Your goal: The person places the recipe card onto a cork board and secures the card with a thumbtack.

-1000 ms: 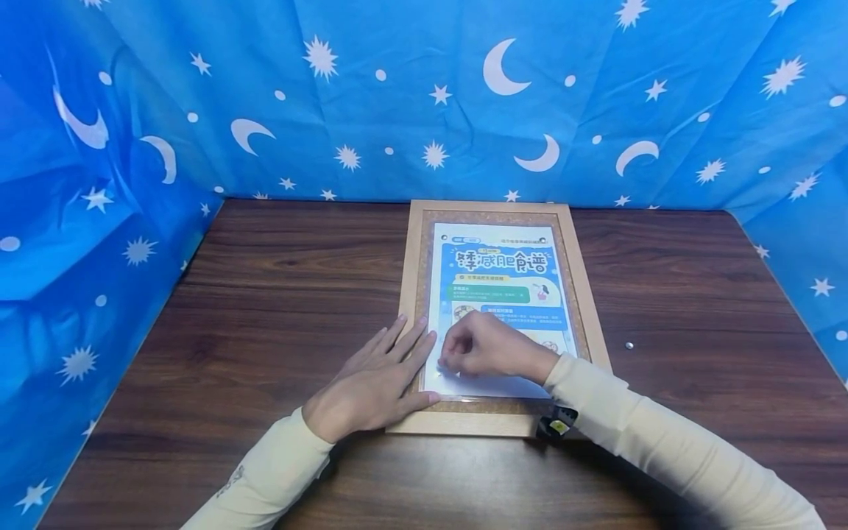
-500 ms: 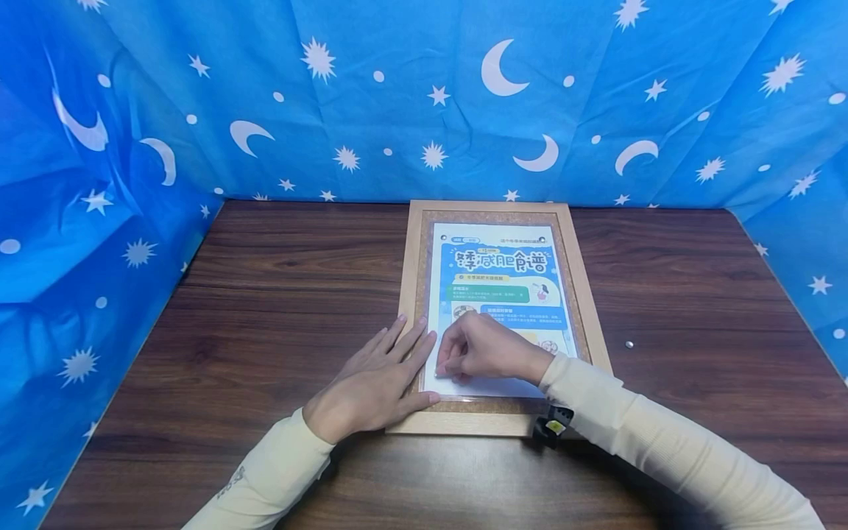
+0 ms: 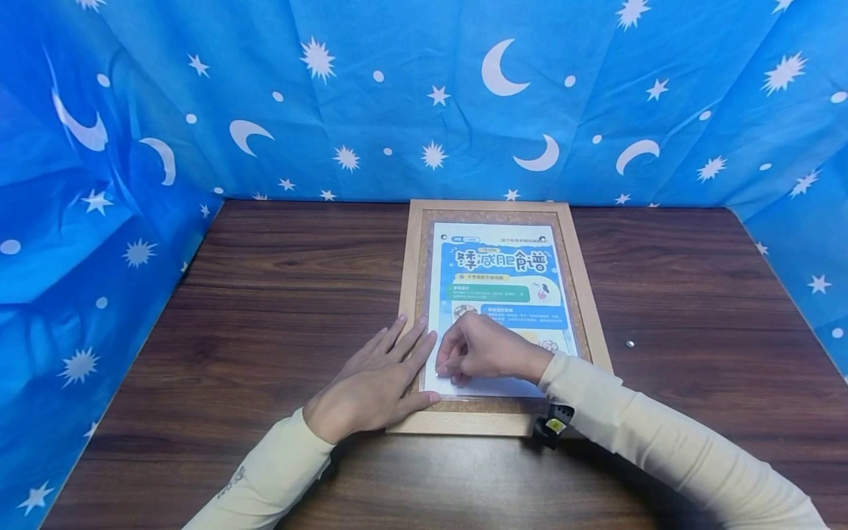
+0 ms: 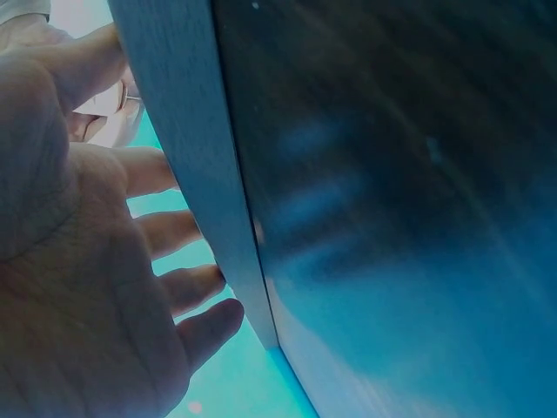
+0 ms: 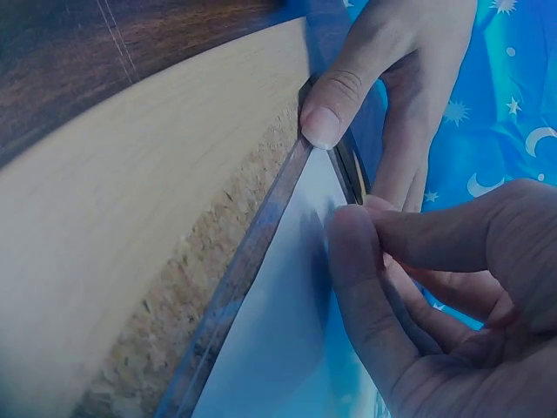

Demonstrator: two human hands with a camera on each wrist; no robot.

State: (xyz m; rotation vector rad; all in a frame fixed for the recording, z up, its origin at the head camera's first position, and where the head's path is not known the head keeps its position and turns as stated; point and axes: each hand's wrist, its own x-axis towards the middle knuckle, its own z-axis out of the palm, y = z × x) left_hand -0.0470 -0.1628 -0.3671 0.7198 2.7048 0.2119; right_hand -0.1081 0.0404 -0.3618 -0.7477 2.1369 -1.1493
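Note:
A cork board [image 3: 464,423] with a pale wooden frame lies on the table. On it is a printed sheet [image 3: 506,387] in a clear cover, with a thumbtack [image 3: 444,237] at its top left corner and another tack [image 3: 542,239] at the top right. My left hand [image 3: 371,383] rests with fingers spread over the board's left side, its thumb on the sheet's lower left corner [image 5: 320,161]. My right hand [image 3: 486,347] pinches a tiny thumbtack at that corner, its fingers hiding most of it. The left wrist view shows my left palm [image 4: 96,252] beside the frame's edge [image 4: 187,131].
A loose silver thumbtack [image 3: 630,344] lies on the dark wooden table [image 3: 298,280] to the right of the board. A blue curtain [image 3: 371,110] with moons and stars hangs behind and at both sides. A black device [image 3: 550,428] sits under my right wrist.
My right hand has shifted slightly left at the sheet's lower left corner, its fingertips closing over the small bright tack visible earlier. My left hand stays in place.

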